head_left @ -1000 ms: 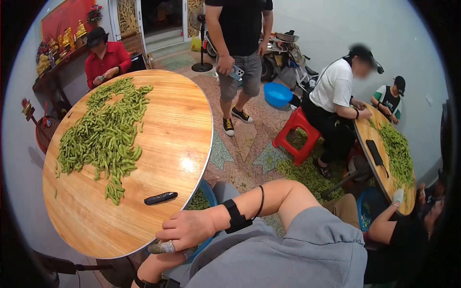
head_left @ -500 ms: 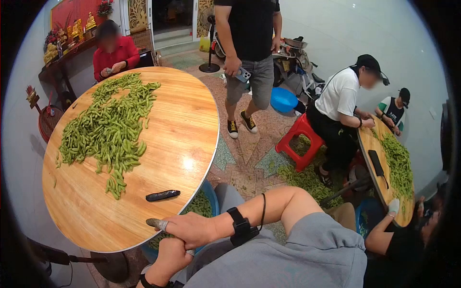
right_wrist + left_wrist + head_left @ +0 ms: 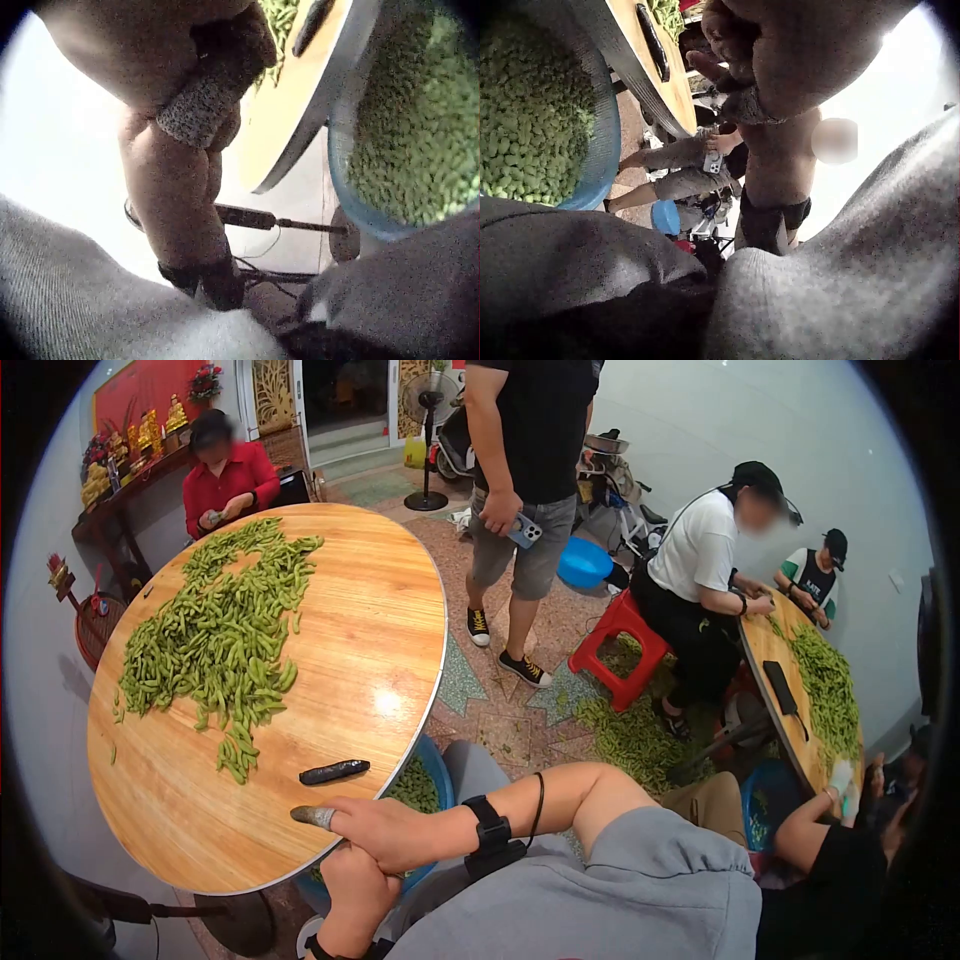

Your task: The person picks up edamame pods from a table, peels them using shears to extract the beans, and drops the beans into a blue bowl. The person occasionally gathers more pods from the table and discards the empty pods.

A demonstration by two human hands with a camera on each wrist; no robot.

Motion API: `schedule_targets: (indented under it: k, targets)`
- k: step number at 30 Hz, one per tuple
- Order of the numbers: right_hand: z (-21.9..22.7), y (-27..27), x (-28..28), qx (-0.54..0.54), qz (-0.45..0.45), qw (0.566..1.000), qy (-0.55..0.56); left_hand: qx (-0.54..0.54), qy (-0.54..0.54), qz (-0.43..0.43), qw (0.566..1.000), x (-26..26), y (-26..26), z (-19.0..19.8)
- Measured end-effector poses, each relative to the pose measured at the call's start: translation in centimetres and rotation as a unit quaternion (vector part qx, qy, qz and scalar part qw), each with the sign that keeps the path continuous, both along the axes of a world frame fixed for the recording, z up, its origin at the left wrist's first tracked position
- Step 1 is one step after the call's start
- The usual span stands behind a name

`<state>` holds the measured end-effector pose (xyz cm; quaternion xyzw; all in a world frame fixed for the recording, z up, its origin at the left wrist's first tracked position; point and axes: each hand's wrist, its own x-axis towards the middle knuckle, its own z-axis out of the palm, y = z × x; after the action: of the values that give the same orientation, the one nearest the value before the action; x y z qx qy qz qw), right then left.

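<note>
My right hand (image 3: 390, 838) lies over my left hand (image 3: 355, 882), and the two are clasped at the near edge of a round wooden table (image 3: 380, 610). A grey finger cover (image 3: 312, 817) on one right digit points left over the tabletop. In the left wrist view another grey finger cover (image 3: 751, 105) presses against the right hand; much of the fingers is hidden within the clasp. Below the hands stands a blue basin (image 3: 440, 760) of shelled green beans (image 3: 525, 142). On the table lie a heap of green bean pods (image 3: 215, 630) and a black elongated object (image 3: 334, 772).
A person in black (image 3: 530, 430) stands beyond the table, holding a phone (image 3: 526, 531). Another in red (image 3: 225, 485) sits at its far side. At right, people work at a second table (image 3: 790, 700). A red stool (image 3: 620, 650) and pods on the floor (image 3: 630, 745) lie between.
My right hand has gone from lying across the left with fingers down to clasping it, its covered digit now pointing left. The standing person has shifted right and changed footing.
</note>
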<state>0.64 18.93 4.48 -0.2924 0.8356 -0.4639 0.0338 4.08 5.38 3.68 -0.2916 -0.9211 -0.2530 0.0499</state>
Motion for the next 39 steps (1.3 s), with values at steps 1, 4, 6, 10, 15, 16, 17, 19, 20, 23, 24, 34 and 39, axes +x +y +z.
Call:
schedule_targets:
  k: [1, 4, 6, 10, 15, 16, 17, 19, 20, 23, 24, 34, 39]
  targets:
    - [0.3, 0.3, -0.5, -0.004, 0.025, 0.995, 0.092, 0.01, -0.001, 0.016, 1.0, 0.0, 0.0, -0.2]
    - [2.7, 2.4, -1.2, -0.019, 0.045, 0.986, 0.157, 0.085, -0.031, 0.074, 0.993, -0.4, -0.9, 0.6]
    - [4.1, 3.4, -1.0, -0.033, 0.043, 0.99, 0.13, 0.21, -0.165, 0.178, 0.947, -1.5, -2.8, 0.8]
    - [2.6, 1.9, 0.2, 0.114, 0.068, 0.954, 0.269, 0.421, -0.25, 0.123, 0.863, -1.6, -2.5, 0.8]
    - [0.5, -0.3, -0.3, 0.127, 0.031, 0.897, 0.422, 0.359, -0.243, 0.126, 0.892, -1.0, -1.7, 1.7]
    - [0.6, -0.3, -0.2, 0.154, 0.045, 0.899, 0.407, 0.359, -0.243, 0.124, 0.893, -0.9, -1.9, 1.5]
    - [0.1, -0.4, -0.1, 0.156, 0.044, 0.899, 0.407, 0.32, -0.208, 0.127, 0.916, -0.9, -2.1, 0.9]
    - [-1.0, -1.0, 0.3, 0.223, 0.062, 0.919, 0.32, 0.28, -0.172, 0.127, 0.936, -0.8, -2.0, 0.9]
    - [-1.5, -1.1, 0.4, 0.225, 0.061, 0.918, 0.321, 0.26, -0.149, 0.123, 0.946, -0.6, -1.9, 1.1]
    - [-1.7, -1.3, 0.8, 0.269, 0.086, 0.918, 0.278, 0.235, -0.082, 0.099, 0.963, -0.4, -1.3, 0.9]
    - [-1.9, -1.5, 1.0, 0.252, 0.088, 0.929, 0.257, 0.228, -0.036, 0.078, 0.97, -0.4, -1.1, 0.8]
    - [2.1, -0.5, 1.9, 0.135, 0.075, 0.94, 0.304, 0.317, -0.102, 0.128, 0.934, -1.7, -2.3, -0.9]
    - [3.9, 0.7, -1.0, 0.022, -0.019, 0.92, 0.392, 0.399, -0.275, 0.098, 0.869, 0.0, -4.5, 2.5]
